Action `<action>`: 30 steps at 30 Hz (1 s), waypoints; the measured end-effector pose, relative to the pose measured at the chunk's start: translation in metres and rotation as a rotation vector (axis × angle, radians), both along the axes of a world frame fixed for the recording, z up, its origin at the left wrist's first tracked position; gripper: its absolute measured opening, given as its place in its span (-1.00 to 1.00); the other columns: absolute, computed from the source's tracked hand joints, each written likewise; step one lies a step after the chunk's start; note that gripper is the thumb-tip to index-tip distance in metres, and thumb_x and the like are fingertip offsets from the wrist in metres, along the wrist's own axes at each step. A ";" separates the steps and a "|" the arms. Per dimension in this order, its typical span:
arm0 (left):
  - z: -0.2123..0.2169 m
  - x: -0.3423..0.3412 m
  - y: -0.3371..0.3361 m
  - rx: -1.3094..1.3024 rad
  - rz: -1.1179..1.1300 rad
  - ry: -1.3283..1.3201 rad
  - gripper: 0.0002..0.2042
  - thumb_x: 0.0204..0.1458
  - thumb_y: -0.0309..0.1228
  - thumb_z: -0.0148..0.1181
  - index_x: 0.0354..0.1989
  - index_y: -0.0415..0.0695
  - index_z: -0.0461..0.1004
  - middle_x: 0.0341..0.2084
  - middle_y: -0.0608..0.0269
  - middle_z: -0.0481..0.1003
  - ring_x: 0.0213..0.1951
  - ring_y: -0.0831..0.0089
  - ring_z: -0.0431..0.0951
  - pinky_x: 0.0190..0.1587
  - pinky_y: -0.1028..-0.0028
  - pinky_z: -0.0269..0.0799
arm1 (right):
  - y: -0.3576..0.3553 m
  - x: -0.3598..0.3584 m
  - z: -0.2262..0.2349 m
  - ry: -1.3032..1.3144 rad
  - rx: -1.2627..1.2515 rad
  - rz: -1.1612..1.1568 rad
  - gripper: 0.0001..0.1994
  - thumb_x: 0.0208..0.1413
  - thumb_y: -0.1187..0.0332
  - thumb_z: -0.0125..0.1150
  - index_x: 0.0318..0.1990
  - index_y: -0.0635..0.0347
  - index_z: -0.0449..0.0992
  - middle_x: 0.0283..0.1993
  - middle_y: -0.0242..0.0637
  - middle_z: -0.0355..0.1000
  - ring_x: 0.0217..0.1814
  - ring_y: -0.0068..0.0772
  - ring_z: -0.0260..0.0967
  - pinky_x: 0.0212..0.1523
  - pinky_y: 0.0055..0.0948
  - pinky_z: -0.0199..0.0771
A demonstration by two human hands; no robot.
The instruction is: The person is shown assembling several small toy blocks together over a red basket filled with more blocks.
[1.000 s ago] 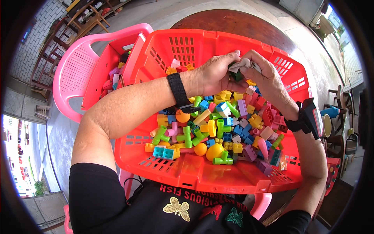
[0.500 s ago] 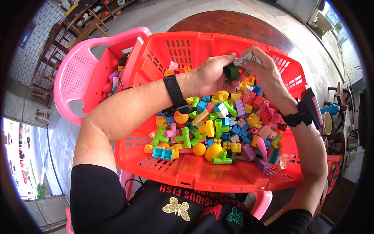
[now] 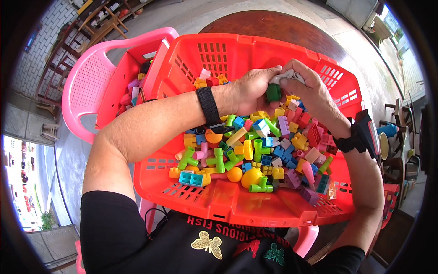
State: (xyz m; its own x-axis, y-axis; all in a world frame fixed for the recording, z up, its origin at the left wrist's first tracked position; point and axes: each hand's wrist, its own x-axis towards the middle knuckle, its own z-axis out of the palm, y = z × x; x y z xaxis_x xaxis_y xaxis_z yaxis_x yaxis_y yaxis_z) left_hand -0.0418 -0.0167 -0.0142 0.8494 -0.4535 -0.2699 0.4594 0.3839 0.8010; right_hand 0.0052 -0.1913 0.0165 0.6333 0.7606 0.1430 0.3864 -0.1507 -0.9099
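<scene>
Dark green plastic is showing between the two hands: a small green piece (image 3: 273, 92) is being held up over the one o'clock part of the heap, its exact shape partly hidden by fingers. Just beside it, toward its one o'clock, a pale grey cloth (image 3: 289, 76) is bunching against its upper edge. The left hand (image 3: 253, 91), reaching in from the piece's nine o'clock, is curling loosely around it, thumb extending over the top toward the cloth and fingers supporting from below. The right hand (image 3: 315, 90), at three o'clock, is pinching the cloth between bent fingers and thumb.

Below them, mixed toy blocks (image 3: 292, 157) are filling the middle of a large red basket (image 3: 214, 201). A yellow ball (image 3: 252, 178) is lying at the basket's six o'clock, with an orange ball (image 3: 235, 174) just beside it on its nine o'clock side. A teal block (image 3: 191, 179) is sitting at eight o'clock, and a purple block (image 3: 309, 196) is resting between four and five.

Farther out, a pink chair (image 3: 89, 68) is standing at ten o'clock, with a red box (image 3: 114, 97) holding more toys between it and the basket. A round brown table (image 3: 273, 25) is showing beyond the rim, between twelve and one.
</scene>
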 end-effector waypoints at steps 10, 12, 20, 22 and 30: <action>0.006 -0.005 -0.003 0.002 0.091 0.068 -0.60 0.23 -0.01 -0.24 -0.25 -0.10 0.34 -0.47 0.21 0.43 -0.51 0.42 0.43 -0.45 0.40 0.40 | 0.003 -0.007 0.000 -0.237 -0.018 0.046 -0.86 0.08 0.44 0.10 -0.23 0.27 0.33 -0.32 -0.23 0.32 -0.30 -0.48 0.37 -0.25 -0.51 0.38; -0.001 -0.001 0.003 -0.049 0.008 0.033 -0.60 0.22 0.00 -0.24 -0.25 -0.10 0.34 -0.49 0.22 0.42 -0.52 0.43 0.42 -0.47 0.39 0.38 | 0.003 -0.006 0.001 -0.131 0.003 0.050 -0.85 0.08 0.43 0.11 -0.24 0.28 0.33 -0.34 -0.24 0.33 -0.32 -0.48 0.38 -0.27 -0.51 0.39; 0.009 0.000 0.000 0.365 0.070 -0.244 -0.64 0.22 -0.06 -0.15 -0.17 -0.13 0.34 -0.56 0.28 0.39 -0.57 0.55 0.39 -0.55 0.54 0.32 | -0.010 0.025 -0.003 -0.231 -0.182 -0.021 -0.84 0.09 0.38 0.12 -0.26 0.27 0.34 -0.46 -0.22 0.41 -0.44 -0.41 0.44 -0.40 -0.47 0.42; 0.015 0.002 0.002 0.506 0.180 -0.422 -0.65 0.21 -0.09 -0.11 -0.10 -0.15 0.34 -0.55 0.31 0.37 -0.59 0.60 0.38 -0.55 0.60 0.32 | -0.013 0.027 -0.004 -0.298 -0.312 -0.091 -0.85 0.09 0.40 0.09 -0.24 0.27 0.34 -0.46 -0.14 0.41 -0.43 -0.26 0.46 -0.41 -0.39 0.42; 0.045 0.002 0.019 0.431 0.415 -0.685 -0.63 0.22 -0.11 -0.11 -0.06 -0.18 0.34 -0.48 0.32 0.39 -0.53 0.66 0.39 -0.46 0.61 0.42 | -0.006 0.017 -0.017 -0.576 -0.222 0.050 -0.85 0.10 0.35 0.05 -0.27 0.25 0.38 -0.43 -0.11 0.41 -0.33 -0.01 0.41 -0.30 -0.19 0.42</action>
State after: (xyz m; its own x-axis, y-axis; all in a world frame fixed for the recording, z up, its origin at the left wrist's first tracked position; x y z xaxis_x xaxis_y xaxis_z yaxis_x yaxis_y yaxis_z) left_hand -0.0394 0.0027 0.0312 0.9588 -0.0524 0.2792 -0.2788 0.0163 0.9602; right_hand 0.0224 -0.1968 -0.0007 0.4647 0.8380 0.2859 0.8175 -0.2820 -0.5022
